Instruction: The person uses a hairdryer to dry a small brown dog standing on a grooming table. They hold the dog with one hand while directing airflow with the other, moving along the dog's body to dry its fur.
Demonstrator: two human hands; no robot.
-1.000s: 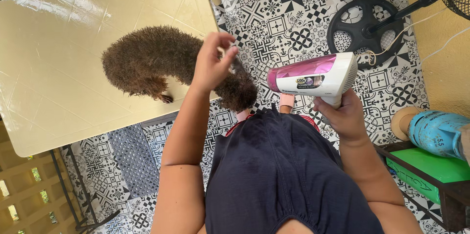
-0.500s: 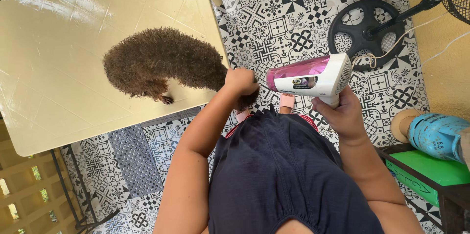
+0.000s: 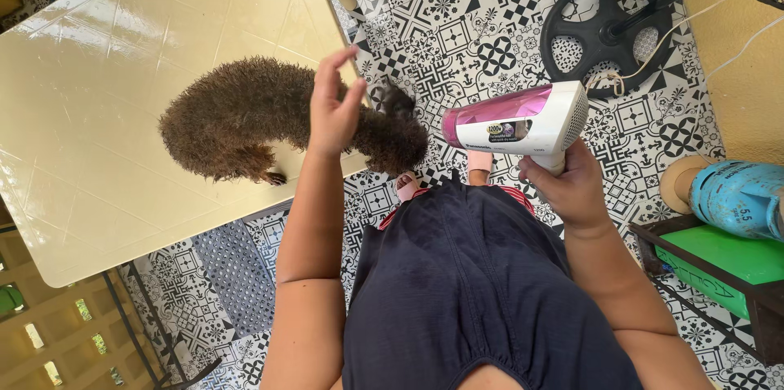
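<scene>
A curly brown dog (image 3: 245,116) at the table's (image 3: 106,55) right edge is touched by the open left hand (image 3: 333,108); a hair dryer (image 3: 518,122), gripped by the right hand (image 3: 567,190), is aimed at its fur.

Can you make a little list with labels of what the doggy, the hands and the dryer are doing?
Dog: curly brown dog standing on the cream table, head past the table's edge.
Left hand: left hand raised over the dog's neck, fingers loosely curled; nothing in it that I can see.
Right hand: right hand gripping the handle of the pink and white hair dryer.
Dryer: nozzle aimed at the dog's head.
Floor: black and white patterned tiles.
</scene>
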